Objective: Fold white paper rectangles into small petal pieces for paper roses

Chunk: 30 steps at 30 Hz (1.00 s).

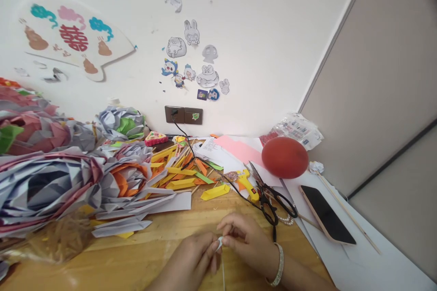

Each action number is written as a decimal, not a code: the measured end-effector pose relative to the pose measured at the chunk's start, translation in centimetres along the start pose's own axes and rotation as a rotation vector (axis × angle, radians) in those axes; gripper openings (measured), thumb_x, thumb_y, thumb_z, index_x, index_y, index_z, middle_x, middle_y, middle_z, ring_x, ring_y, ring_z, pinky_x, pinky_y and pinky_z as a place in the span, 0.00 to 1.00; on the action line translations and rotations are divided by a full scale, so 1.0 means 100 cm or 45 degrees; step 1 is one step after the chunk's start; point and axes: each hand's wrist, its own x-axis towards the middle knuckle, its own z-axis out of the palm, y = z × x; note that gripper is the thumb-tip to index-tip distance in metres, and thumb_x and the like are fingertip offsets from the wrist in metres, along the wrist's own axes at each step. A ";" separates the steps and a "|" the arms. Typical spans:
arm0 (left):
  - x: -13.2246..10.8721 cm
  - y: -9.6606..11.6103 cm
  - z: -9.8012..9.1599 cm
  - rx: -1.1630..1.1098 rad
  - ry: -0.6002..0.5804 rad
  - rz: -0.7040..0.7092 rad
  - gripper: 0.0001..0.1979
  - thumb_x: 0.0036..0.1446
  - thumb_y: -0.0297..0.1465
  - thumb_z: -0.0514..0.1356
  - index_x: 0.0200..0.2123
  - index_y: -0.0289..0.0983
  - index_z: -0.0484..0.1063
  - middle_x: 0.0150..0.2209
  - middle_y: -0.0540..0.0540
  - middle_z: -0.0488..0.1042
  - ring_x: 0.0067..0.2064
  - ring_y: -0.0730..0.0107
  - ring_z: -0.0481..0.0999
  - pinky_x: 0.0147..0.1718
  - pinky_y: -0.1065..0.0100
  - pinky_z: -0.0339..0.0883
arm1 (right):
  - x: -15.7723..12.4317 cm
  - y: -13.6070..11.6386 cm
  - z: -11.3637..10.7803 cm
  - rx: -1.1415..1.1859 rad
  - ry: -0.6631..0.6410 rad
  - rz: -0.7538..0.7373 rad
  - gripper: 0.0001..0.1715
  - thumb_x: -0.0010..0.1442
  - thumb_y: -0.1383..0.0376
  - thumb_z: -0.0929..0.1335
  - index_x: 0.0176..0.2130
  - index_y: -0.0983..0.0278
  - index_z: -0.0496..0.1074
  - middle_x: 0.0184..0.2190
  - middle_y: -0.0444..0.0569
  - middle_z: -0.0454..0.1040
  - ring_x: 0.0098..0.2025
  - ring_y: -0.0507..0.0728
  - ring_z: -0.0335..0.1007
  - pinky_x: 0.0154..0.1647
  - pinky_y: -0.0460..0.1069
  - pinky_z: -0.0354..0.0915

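Note:
Low in the head view, my left hand (pixel 191 257) and my right hand (pixel 244 241) meet over the wooden table (pixel 164 254). Both pinch a small white piece of paper (pixel 220 242) between their fingertips. A thin white stick (pixel 223 270) runs down from the paper toward me. A beaded bracelet (pixel 279 264) circles my right wrist. Just beyond my right hand lie black scissors (pixel 271 200) and a yellow glue gun (pixel 247 182).
Folded paper flowers (pixel 51 182) pile up at the left. Yellow and orange paper strips (pixel 180 175) and a yellow folded piece (pixel 215 192) lie mid-table. A red ball (pixel 285 157), a phone (pixel 326 213), a long skewer (pixel 348 211) and white sheets (pixel 358 259) sit at the right. A wall socket (pixel 183 115) feeds a black cable.

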 end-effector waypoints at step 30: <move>0.005 -0.001 -0.016 -0.042 0.144 -0.334 0.13 0.49 0.35 0.54 0.17 0.36 0.68 0.16 0.53 0.68 0.21 0.75 0.62 0.23 0.75 0.53 | 0.005 -0.005 -0.012 -0.523 -0.045 -0.082 0.15 0.59 0.61 0.59 0.27 0.64 0.68 0.21 0.45 0.69 0.26 0.52 0.63 0.28 0.45 0.57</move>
